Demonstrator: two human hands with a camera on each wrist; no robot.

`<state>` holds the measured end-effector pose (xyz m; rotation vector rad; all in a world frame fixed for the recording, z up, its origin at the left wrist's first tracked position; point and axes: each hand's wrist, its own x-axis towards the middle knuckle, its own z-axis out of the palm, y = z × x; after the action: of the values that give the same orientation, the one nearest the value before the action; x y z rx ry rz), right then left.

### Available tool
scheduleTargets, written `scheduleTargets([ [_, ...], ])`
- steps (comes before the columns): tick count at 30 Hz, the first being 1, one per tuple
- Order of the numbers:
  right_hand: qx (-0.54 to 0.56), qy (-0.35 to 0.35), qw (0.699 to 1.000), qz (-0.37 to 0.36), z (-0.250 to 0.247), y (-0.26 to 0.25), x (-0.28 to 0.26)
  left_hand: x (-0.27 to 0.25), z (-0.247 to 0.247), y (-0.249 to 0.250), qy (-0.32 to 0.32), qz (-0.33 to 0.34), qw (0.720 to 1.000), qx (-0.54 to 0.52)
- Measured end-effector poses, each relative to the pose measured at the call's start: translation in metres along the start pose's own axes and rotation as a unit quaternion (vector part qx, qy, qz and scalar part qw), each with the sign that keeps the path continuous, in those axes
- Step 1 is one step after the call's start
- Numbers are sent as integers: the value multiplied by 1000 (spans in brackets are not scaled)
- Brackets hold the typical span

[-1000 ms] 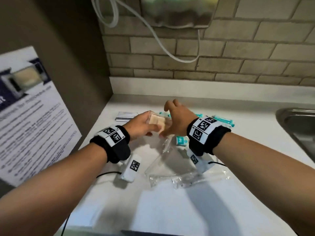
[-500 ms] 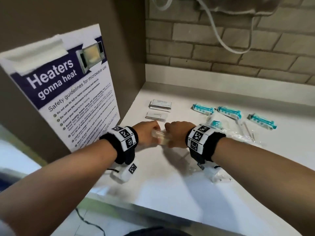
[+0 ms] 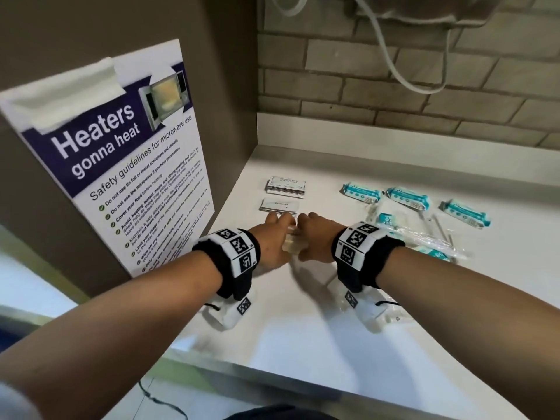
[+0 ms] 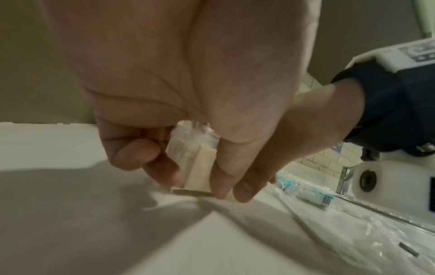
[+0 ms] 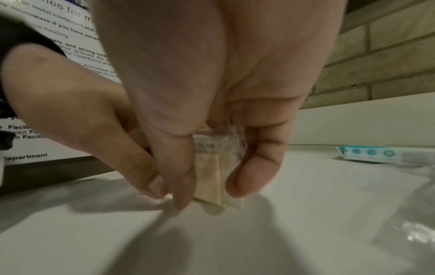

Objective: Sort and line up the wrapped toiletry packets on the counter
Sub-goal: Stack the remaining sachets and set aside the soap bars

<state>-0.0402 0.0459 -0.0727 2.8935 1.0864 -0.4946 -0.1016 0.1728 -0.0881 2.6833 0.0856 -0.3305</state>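
Observation:
Both hands hold a small stack of clear-wrapped beige soap packets point(image 3: 291, 244) on edge against the white counter point(image 3: 303, 328). My left hand point(image 3: 274, 237) pinches one end point(image 4: 197, 167) and my right hand point(image 3: 315, 237) pinches the other point(image 5: 212, 176). Just beyond them lie two stacks of white sachets point(image 3: 280, 205) point(image 3: 286, 186). Three teal packets point(image 3: 360, 193) point(image 3: 409, 199) point(image 3: 465, 213) lie in a row at the back right.
Clear plastic wrappers and a teal-labelled packet point(image 3: 388, 220) lie loose right of my right wrist. A microwave safety poster point(image 3: 121, 165) hangs on the brown side panel at the left. A brick wall point(image 3: 394, 86) backs the counter. The counter's front edge is near my forearms.
Both hands carried the soap packets from the middle of the counter toward the left and lowered them near the white sachets. The head view swung left.

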Motion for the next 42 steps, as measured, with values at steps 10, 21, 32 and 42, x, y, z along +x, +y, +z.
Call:
scheduleTargets([
  [10, 0, -40, 999, 0, -5, 9, 0, 4, 4, -2, 2, -16, 1000, -14],
  [21, -13, -54, 998, 11, 11, 2, 2, 4, 12, 11, 7, -41, 999, -15],
  [32, 34, -18, 999, -5, 2, 8, 1, 3, -6, 2, -21, -10, 999, 26],
  [42, 16, -26, 999, -34, 6, 7, -2, -1, -5, 7, -25, 7, 998, 52],
])
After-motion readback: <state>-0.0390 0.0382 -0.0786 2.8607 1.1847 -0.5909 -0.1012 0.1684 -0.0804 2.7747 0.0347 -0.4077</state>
